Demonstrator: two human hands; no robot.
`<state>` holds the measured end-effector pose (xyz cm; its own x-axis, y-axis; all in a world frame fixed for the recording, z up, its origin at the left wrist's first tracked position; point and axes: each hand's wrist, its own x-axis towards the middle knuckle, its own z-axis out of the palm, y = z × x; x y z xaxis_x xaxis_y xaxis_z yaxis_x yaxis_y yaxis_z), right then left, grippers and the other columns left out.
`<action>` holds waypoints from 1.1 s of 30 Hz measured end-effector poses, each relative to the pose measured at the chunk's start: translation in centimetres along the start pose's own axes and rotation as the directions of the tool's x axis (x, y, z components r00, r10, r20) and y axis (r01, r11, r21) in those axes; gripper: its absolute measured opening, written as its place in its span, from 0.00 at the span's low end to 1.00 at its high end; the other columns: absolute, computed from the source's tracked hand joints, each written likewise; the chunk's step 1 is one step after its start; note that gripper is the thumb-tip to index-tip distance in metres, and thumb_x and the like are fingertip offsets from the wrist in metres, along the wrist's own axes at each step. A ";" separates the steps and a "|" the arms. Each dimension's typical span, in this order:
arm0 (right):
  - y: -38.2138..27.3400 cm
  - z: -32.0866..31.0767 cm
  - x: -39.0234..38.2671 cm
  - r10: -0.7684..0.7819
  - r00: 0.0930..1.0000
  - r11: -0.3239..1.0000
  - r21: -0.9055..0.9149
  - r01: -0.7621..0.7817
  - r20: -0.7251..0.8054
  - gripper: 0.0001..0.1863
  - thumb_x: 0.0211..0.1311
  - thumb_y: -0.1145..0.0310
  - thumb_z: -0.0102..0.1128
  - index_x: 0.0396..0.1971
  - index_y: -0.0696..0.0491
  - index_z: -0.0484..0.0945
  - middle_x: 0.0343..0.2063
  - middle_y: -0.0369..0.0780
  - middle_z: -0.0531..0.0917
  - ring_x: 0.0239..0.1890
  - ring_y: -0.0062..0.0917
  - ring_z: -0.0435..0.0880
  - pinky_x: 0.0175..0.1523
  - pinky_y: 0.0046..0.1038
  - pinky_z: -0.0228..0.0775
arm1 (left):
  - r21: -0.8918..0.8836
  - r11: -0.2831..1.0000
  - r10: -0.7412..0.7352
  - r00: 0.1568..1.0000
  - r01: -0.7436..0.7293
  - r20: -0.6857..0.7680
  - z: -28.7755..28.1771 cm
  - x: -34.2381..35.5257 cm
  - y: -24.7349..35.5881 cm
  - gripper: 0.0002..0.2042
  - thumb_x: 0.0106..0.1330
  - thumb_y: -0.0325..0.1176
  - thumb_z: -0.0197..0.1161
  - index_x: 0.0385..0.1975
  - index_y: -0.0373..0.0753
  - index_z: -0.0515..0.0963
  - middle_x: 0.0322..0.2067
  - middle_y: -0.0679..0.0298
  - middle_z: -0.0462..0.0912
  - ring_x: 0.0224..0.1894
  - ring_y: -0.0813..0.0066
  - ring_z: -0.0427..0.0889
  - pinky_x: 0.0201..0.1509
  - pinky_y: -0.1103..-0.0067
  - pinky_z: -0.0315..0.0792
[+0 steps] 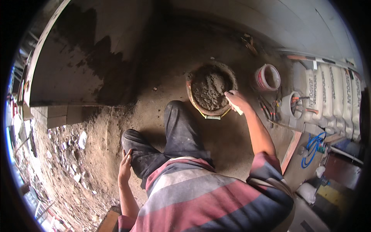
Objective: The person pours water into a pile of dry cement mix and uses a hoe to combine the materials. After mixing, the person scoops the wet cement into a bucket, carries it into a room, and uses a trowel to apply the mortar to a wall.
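head view: the right hand (236, 99) is wrapped around a pale handle (239, 110), its fingers closed on it, at the right side of a round tub (197, 109) standing on the floor (232, 144) just ahead of the person's knees. the left hand (125, 163) lies on the left trouser leg (140, 149), fingers loosely extended and holding nothing. the handle looks stiff and light in itself, probably wood or plastic; its far end is hidden by the fingers, so what it carries cannot be told. the grey mix (210, 88) in the tub looks wet, lumpy and thick, so it would likely drag heavily on a tool, and damp smears could make the grip slippery. nothing about the handle seems fragile; the best hold is probably a full fist around its middle, clear of the mix. its long axis slants across the picture from upper left to lower right: the bare butt points back toward the person and to their right, below the fist, while the covered end points forward and left, toward the mix.
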<state>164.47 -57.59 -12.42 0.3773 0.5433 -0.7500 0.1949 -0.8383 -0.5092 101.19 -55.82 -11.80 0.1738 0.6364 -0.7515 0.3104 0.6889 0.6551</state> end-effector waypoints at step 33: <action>-19.5 30.7 -15.3 -0.209 0.829 0.392 0.732 0.557 -0.519 0.40 0.65 0.48 0.59 0.67 0.58 0.55 0.57 0.51 0.69 0.58 0.39 0.72 0.64 0.38 0.64 | -0.195 0.938 -0.338 0.883 0.287 -0.327 -7.5 -5.6 -26.7 0.27 0.70 0.48 0.60 0.65 0.41 0.70 0.57 0.59 0.77 0.49 0.62 0.81 0.46 0.67 0.75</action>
<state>127.06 -48.11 -3.99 0.7419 0.6017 -0.2959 -0.3761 0.0080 -0.9266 84.90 -75.16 -24.47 -0.2567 0.4423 -0.8593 0.1586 0.8964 0.4140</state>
